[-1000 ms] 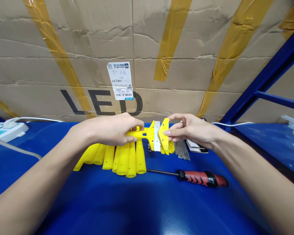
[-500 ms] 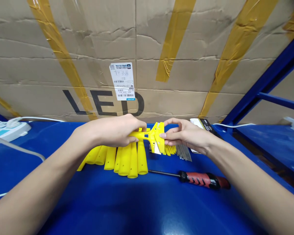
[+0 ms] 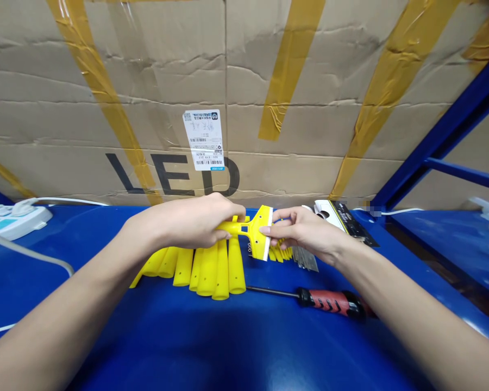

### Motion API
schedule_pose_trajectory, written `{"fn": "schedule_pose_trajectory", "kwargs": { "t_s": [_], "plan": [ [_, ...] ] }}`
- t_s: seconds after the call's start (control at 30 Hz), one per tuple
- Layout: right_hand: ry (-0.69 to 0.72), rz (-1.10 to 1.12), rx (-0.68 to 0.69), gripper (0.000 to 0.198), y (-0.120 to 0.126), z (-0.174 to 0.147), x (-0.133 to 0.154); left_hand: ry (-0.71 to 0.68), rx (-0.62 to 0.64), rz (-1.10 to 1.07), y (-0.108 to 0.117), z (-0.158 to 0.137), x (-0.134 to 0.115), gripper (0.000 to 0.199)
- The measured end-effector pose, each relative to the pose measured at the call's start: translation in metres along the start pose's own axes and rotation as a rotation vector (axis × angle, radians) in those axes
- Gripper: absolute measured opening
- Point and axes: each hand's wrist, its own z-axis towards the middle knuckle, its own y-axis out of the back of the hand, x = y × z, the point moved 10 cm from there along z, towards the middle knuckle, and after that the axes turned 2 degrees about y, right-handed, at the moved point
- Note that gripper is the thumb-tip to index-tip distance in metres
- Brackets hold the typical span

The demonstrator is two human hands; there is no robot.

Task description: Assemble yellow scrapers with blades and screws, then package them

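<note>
My left hand (image 3: 198, 220) is closed round the handle of a yellow scraper (image 3: 252, 241), held above the table with its head to the right. The thumb and fingers of my right hand (image 3: 309, 233) pinch that head at its front edge. A thin pale blade strip shows along this edge, and the yellow plate lies flush with the head. Beneath my left hand several yellow tubular handles (image 3: 207, 271) lie side by side. Near my right hand are small yellow plates (image 3: 280, 252) and a bundle of thin metal strips (image 3: 305, 258). Small screws or rings (image 3: 250, 248) show behind the head.
A red and black screwdriver (image 3: 330, 301) lies on the blue table (image 3: 236, 347), its tip close to the handles. A black and white package (image 3: 344, 221) rests at the back right. A large cardboard box (image 3: 309, 157) stands behind. At the left is a white power strip (image 3: 18, 222) with cables.
The yellow plate and the blade, which were skewed across the scraper head, now line up with it. My right fingers have shifted slightly on the front edge. My left hand keeps its hold.
</note>
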Motion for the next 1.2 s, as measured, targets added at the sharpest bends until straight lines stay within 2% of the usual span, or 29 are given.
{"fn": "schedule_pose_trajectory", "kwargs": {
  "t_s": [0.2,0.47,0.53,0.63,0.9,1.0,1.1,1.2],
  "plan": [
    [0.094,-0.021,0.014,0.037,-0.001,0.003,0.003,-0.017,-0.022,-0.017,0.002,-0.002,-0.001,0.025],
    [0.262,-0.039,0.074,0.03,-0.007,0.003,0.015,-0.014,-0.027,-0.115,0.004,0.004,-0.004,0.024],
    [0.283,-0.049,0.08,0.03,-0.009,0.002,0.017,-0.03,-0.025,-0.158,0.003,0.007,-0.006,0.03],
    [0.302,-0.078,0.074,0.03,-0.009,0.0,0.02,-0.028,-0.032,-0.199,0.001,0.009,-0.004,0.038],
    [0.332,-0.113,0.022,0.027,-0.007,-0.002,0.025,-0.027,-0.05,-0.21,0.003,0.01,-0.003,0.044],
    [0.285,-0.136,0.096,0.024,-0.012,-0.001,0.022,-0.015,-0.06,-0.17,0.006,0.009,0.002,0.04],
    [0.277,-0.385,0.101,0.018,-0.011,-0.001,0.021,0.048,-0.065,-0.136,0.011,0.007,0.012,0.039],
    [0.426,-0.761,0.064,0.014,-0.017,-0.006,0.031,0.099,-0.043,-0.116,0.013,0.004,0.019,0.041]
  ]
}}
